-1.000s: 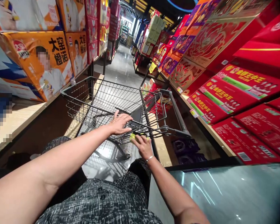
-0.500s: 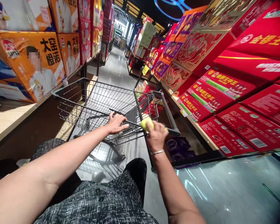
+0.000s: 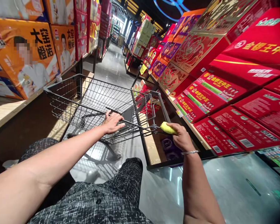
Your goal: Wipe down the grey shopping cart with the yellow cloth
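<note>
A black wire shopping cart stands tilted across my view, its basket reaching to the left. My left hand grips the near top rim of the basket, the fingers curled over it and the thumb stretched along it. In my right hand is a crumpled yellow cloth, pressed between thumb and fingers at the near end of the cart's handle bar. That hand hides the corner of the handle. The cart's basket shows bare wire mesh.
Orange drink cartons are stacked on a wooden shelf at the left. Red boxes fill a low shelf on the right, close beside the cart. An aisle with shiny floor runs off ahead between the displays.
My right hand has moved right with the yellow cloth, from the near rim to the end of the handle bar. My left hand stays on the rim. The view has shifted slightly.
</note>
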The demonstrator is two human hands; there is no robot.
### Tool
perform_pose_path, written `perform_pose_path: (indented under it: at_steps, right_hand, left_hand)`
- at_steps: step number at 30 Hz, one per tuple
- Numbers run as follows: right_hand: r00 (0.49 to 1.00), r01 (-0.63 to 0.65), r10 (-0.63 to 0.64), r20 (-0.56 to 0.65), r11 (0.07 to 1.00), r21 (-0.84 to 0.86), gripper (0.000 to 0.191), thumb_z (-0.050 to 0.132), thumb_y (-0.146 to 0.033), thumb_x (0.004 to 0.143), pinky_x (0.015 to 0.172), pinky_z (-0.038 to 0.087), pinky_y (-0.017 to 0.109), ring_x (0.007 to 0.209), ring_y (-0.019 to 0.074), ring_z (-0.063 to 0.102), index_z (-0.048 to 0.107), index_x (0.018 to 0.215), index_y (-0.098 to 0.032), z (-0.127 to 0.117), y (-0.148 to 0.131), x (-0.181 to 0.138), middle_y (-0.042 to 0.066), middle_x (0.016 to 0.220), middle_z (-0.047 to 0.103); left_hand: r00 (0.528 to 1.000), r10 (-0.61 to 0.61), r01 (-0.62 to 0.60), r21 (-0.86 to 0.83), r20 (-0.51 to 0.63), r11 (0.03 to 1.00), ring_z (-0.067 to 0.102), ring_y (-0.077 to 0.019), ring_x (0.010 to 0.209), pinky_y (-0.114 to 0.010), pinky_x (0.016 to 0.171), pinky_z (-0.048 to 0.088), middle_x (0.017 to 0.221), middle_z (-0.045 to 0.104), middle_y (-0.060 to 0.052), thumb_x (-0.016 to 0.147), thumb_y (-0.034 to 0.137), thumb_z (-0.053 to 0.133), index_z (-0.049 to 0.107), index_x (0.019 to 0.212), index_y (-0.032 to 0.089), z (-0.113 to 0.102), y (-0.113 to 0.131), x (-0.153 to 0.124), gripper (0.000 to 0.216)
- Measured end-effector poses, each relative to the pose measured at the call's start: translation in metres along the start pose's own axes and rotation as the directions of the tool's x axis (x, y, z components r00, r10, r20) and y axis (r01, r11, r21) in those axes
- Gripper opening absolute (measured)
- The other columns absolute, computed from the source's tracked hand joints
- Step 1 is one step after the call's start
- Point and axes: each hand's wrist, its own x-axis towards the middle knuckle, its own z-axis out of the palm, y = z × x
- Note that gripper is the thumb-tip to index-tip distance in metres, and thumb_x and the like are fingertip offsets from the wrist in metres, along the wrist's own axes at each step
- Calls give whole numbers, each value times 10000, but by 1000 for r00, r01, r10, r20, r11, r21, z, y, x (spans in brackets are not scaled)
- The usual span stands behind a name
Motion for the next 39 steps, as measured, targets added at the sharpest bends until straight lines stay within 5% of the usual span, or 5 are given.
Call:
perform_pose_path:
  at_steps: [12,22,27,32,39]
  right_hand:
    - [991,29,-32,129,999,24,599,492,-15,666,891,462,356,1042,223,599,672,1189,-245,-7,-9,5,55,1094,706]
    - [976,191,-198,87,978,83,657,507,-58,672,899,459,376,1025,232,576,581,1299,-239,-11,-70,-15,47,1147,685]
    - [948,299,-315,37,927,225,700,484,-54,670,939,454,407,1078,227,559,517,1342,-246,-3,-106,-16,42,1264,631]
    - [888,405,-453,73,849,341,679,507,-79,697,996,451,437,1149,251,547,499,1366,-193,-2,-142,3,93,1287,613]
    - [784,424,-573,237,774,469,649,535,-37,720,980,481,345,1108,204,603,523,1359,-154,-14,-199,62,106,1259,637]
  left_hand:
    - [996,-34,21,151,86,988,184,-315,1455,-597,1143,-134,1518,368,-110,850,537,544,513,1324,258,9,-7,3,551]
    - [958,-272,263,108,87,959,-20,-356,1505,-642,1143,-100,1595,261,-126,894,658,391,552,1330,197,-21,-29,19,654]
    - [933,-359,359,15,37,933,67,-391,1494,-712,1115,-34,1586,296,-119,925,620,357,557,1335,226,-38,-32,19,604]
    - [985,-160,167,-107,71,980,269,-335,1450,-698,1132,5,1432,533,-58,1000,479,242,596,1278,286,-46,-9,10,489]
    - [986,-144,98,-407,-84,908,497,-291,1293,-421,1105,376,1366,554,-158,963,640,77,512,1314,141,-60,0,-6,748]
